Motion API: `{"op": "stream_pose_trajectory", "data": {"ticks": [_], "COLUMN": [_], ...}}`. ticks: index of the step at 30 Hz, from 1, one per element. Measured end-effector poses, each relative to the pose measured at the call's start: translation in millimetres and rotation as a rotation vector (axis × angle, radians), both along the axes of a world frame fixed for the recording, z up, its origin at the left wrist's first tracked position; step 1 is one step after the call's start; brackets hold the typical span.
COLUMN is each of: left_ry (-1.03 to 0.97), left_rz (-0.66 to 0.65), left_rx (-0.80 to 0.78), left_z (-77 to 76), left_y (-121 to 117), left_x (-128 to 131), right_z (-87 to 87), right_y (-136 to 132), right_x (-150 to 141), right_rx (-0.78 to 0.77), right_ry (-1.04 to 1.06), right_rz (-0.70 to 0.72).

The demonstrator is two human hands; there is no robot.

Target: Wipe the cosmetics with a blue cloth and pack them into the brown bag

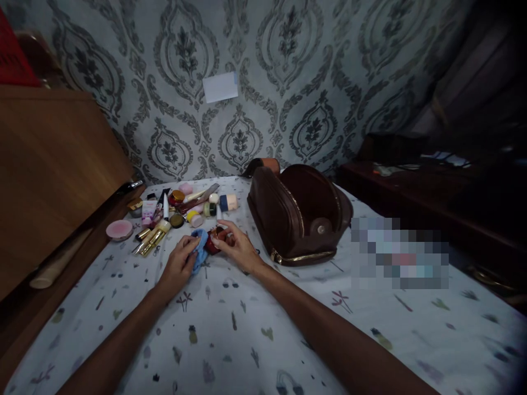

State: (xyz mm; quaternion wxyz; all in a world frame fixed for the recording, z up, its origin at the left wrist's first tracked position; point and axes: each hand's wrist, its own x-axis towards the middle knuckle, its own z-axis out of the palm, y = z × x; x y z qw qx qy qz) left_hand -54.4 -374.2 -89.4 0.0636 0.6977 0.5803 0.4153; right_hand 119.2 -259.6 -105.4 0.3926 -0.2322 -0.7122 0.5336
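A blue cloth (200,253) is gripped in my left hand (181,262), its fingers closed round it. My right hand (239,248) holds a small dark red jar (211,243), thumb and fingers around it. The cloth touches the jar's left side. Just beyond both hands lies a group of cosmetics: a yellow-and-pink jar (195,219), a gold-lidded red jar (177,197), a pink-and-white tube (149,212), and gold-coloured tubes (155,239). To the right of my right hand stands an unzipped dark brown toiletry bag (267,211), its mouth gaping; the inside is dark.
A pink round compact (119,229) lies at the left edge of the printed sheet (230,340). A wooden cabinet (53,181) rises on the left. Behind is a patterned wall (239,131). Dark wooden furniture (395,192) stands right; a blurred patch hides something near it.
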Motion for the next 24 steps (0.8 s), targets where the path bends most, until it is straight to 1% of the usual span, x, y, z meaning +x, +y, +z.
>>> {"op": "stream_pose_trajectory", "data": {"ticks": [3, 7, 12, 16, 20, 24], "left_ry": [0.031, 0.038, 0.035, 0.039, 0.041, 0.036], "left_rz": [-0.032, -0.020, -0.011, -0.012, -0.020, -0.029], "left_rx": [0.034, 0.028, 0.004, -0.013, -0.005, 0.015], "left_z": [-3.4, -4.4, -0.1, 3.1, 3.0, 2.7], "left_y": [0.5, 0.0, -1.0, -1.7, -2.4, -2.5], "left_x": [-0.1, -0.6, 0.5, 1.8, 1.2, 0.6], "right_z": [-8.2, -12.2, -9.1, -6.6, -1.3, 4.0], "right_y": [5.2, 8.3, 8.2, 5.6, 1.0, -2.5], "right_x": [-2.6, -2.7, 0.3, -0.8, -0.5, 2.6], "right_rx": [0.022, 0.040, 0.041, -0.014, -0.057, -0.042], "right_ry": [0.009, 0.009, 0.034, 0.051, 0.071, 0.015], "right_rz": [-0.019, -0.004, 0.049, 0.030, 0.025, 0.023]}}
